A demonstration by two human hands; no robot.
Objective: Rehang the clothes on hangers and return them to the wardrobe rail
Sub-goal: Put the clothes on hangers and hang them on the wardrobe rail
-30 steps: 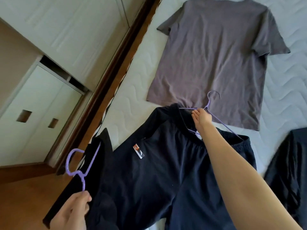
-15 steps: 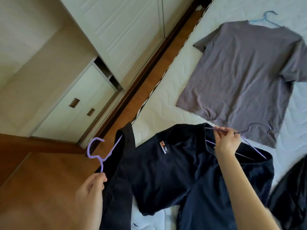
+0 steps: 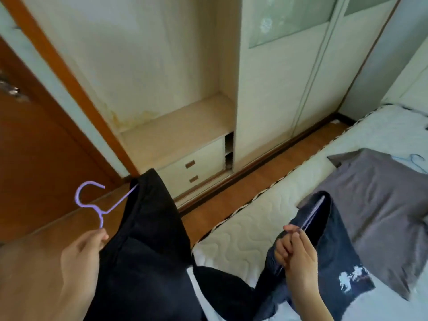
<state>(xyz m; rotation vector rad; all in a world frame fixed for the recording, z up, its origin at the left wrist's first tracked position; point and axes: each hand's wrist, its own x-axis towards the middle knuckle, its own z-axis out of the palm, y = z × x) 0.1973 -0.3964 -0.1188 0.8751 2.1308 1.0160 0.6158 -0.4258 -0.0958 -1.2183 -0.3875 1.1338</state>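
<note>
My left hand (image 3: 81,258) grips the neck of a purple hanger (image 3: 92,200) with a black garment (image 3: 143,239) hanging from it, lifted above the floor. My right hand (image 3: 296,251) pinches a second purple hanger (image 3: 311,216) inside a dark navy garment (image 3: 328,246), raised off the bed. A grey t-shirt (image 3: 379,209) lies flat on the white mattress (image 3: 243,228), with a light blue hanger (image 3: 416,162) at its collar. The wardrobe (image 3: 273,84) stands ahead; no rail is visible.
An open wardrobe section with a shelf and two drawers (image 3: 192,167) is ahead left. A brown door (image 3: 34,147) stands at the left. A strip of wooden floor (image 3: 231,195) runs between wardrobe and bed.
The view has swung up from the bed toward the wardrobe. My right hand has lifted the navy garment on its hanger off the mattress; my left hand has raised the black garment.
</note>
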